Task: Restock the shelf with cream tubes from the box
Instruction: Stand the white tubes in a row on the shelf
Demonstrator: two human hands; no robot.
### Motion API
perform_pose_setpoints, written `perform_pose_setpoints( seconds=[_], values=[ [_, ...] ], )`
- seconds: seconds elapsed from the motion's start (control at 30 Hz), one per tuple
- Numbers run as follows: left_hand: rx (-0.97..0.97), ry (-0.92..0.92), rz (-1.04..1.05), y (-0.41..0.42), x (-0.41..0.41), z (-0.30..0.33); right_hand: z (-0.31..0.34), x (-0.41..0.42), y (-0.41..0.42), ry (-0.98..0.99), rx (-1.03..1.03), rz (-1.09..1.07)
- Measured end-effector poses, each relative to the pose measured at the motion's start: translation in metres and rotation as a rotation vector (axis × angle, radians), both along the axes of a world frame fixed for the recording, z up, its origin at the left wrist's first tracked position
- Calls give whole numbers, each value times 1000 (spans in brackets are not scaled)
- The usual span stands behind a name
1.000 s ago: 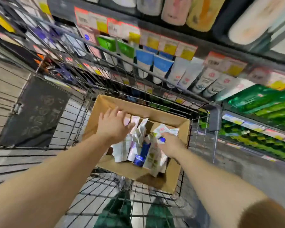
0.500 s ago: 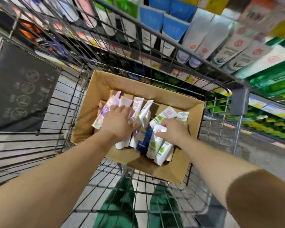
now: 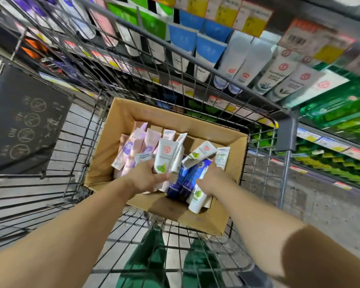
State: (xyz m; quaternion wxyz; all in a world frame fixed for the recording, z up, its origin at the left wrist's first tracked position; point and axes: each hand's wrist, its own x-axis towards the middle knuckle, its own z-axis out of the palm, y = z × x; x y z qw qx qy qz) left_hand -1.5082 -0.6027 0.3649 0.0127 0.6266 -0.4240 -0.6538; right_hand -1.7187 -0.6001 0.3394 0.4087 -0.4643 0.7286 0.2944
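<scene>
A brown cardboard box (image 3: pixel 121 129) sits inside a wire cart and holds several cream tubes: pink and purple ones (image 3: pixel 133 146) at the left, blue ones (image 3: pixel 187 179) in the middle, white ones with green leaves at the right. My left hand (image 3: pixel 146 177) grips a white tube with a green leaf print (image 3: pixel 164 156), held upright above the others. My right hand (image 3: pixel 212 179) is down among the tubes at the box's right side, closed on a white tube with a green print (image 3: pixel 196 199). The shelf (image 3: pixel 247 65) beyond the cart carries rows of matching tubes.
The black wire cart (image 3: pixel 195 59) surrounds the box, its rim between me and the shelf. A dark panel with chalk-like marks (image 3: pixel 23 121) leans at the left. Lower shelves at right hold green packs (image 3: pixel 341 113). My green trouser legs (image 3: pixel 150 262) show under the cart.
The view tilted down and closer to the box. My left hand has closed on a white leaf-print tube and raised it upright. My right hand moved lower onto another white tube.
</scene>
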Motion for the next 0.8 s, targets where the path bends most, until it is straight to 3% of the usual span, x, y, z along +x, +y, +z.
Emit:
perform_pose_setpoints(
  seconds=[0.17, 0.33, 0.6, 0.7, 0.8],
  values=[
    [-22, 21, 59, 4, 16, -3, -24, 11, 29, -20, -182, -211],
    [28, 31, 27, 11, 21, 3, -8, 13, 28, -166, -311, -249],
    [85, 216, 142, -26, 6, 88, 101, 29, -40, -743, -487, -538],
    [61, 361, 176, -48, -10, 135, 150, 20, -54, -799, -558, -638],
    [-3, 451, 143, -64, -37, 176, 197, -5, -48, -803, -566, -598]
  ],
)
